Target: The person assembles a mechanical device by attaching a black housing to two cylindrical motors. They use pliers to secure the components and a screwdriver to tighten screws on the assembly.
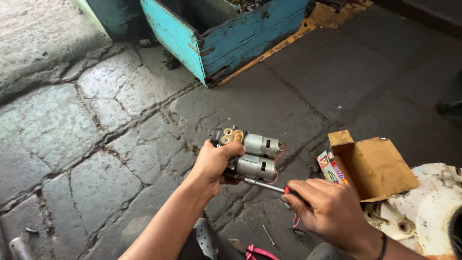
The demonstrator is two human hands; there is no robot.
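left hand grips twin-motor unit | right hand grips screwdriver, tip seemingly at unit's underside

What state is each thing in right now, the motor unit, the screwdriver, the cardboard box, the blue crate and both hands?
Twin motor unit: held off the ground, gears exposed at one end.
Screwdriver: tip against the motor unit.
Left hand: closed around the motor unit.
Right hand: closed on the screwdriver handle.
Cardboard box: open, flaps up.
Blue crate: open-topped, paint chipped.
Pink-handled pliers: lying on the ground.
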